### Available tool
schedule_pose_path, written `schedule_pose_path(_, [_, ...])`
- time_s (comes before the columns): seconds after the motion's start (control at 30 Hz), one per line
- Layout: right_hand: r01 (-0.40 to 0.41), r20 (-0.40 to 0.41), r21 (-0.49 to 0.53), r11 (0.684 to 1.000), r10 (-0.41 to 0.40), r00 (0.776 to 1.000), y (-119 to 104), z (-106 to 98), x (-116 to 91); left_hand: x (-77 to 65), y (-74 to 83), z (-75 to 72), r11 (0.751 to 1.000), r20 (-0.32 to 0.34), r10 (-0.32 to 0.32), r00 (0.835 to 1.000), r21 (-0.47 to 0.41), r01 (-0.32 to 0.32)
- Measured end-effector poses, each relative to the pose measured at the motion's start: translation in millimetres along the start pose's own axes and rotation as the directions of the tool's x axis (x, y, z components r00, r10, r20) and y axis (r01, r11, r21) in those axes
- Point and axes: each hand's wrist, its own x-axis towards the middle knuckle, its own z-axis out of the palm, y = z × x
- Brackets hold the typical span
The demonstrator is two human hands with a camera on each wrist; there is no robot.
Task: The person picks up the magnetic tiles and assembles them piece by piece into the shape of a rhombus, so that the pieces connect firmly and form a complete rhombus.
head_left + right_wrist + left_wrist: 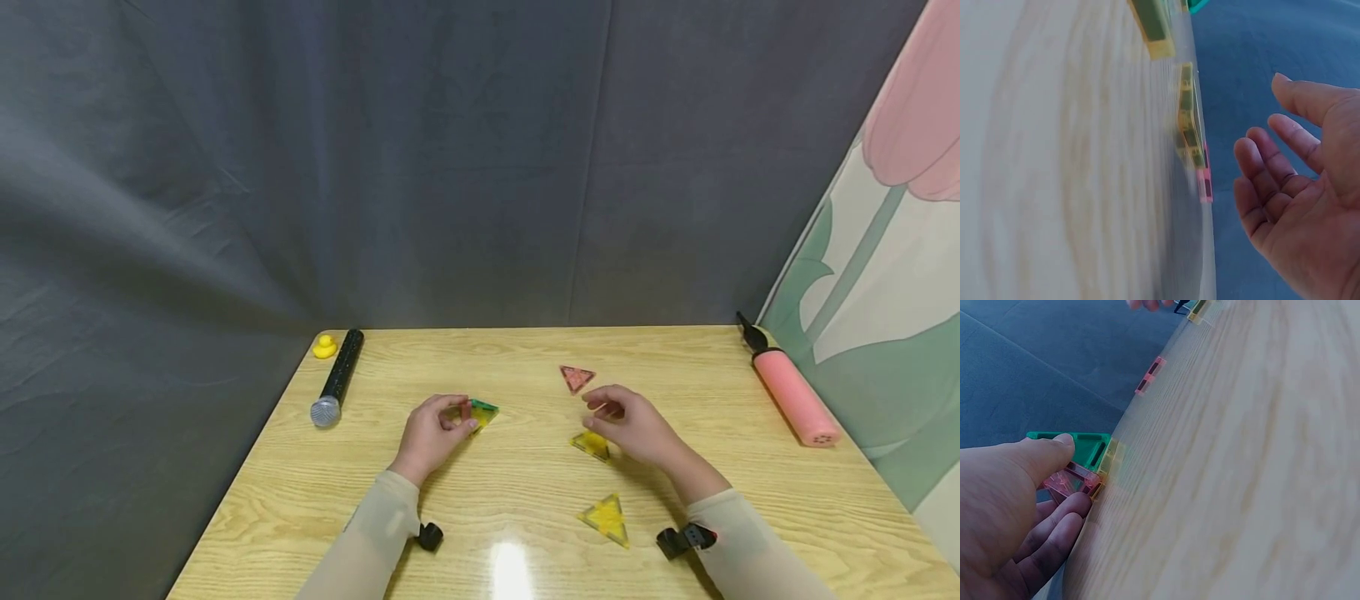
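My left hand (431,437) holds a small cluster of triangular magnetic tiles low over the table. In the left wrist view, the thumb lies on the green tile (1090,449) and the fingers are under the red tile (1063,481). A yellow tile (481,418) joins them at the base, against the tabletop. My right hand (633,425) hovers with nothing in its loosely bent fingers, thumb apart from them in the right wrist view. Just beneath it is a yellow triangular tile (589,445). A red triangular tile (577,379) lies beyond, and another yellow tile (606,518) lies nearer me.
At the wooden table's (315,517) back left are a black microphone (342,371) and a yellow rubber duck (325,347). A pink hand pump (795,396) with a black nozzle lies along the right edge. A dark curtain (450,167) hangs behind.
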Motion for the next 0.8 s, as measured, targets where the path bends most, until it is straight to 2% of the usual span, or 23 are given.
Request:
schedule_pose_path(0.3, [-0.007, -0.009, -0.066, 0.998, 0.006, 1.0, 13.0, -10.8, -10.8, -0.6, -0.4, 0.7, 1.0, -0.002, 0.002, 1.0, -0.001, -0.002])
schedule_pose_path(0.6, [-0.005, 0.068, -0.078, 0.997, 0.01, 0.998, 19.9, -16.6, -19.7, -0.1, -1.8, 1.8, 1.0, -0.008, -0.016, 1.0, 0.018, 0.016])
schedule_pose_path(0.8, [0.013, 0.135, -0.063, 0.998, -0.005, 0.991, 24.3, -17.3, -20.5, -0.6, -2.1, 1.7, 1.0, -0.011, -0.004, 1.0, 0.005, 0.004])
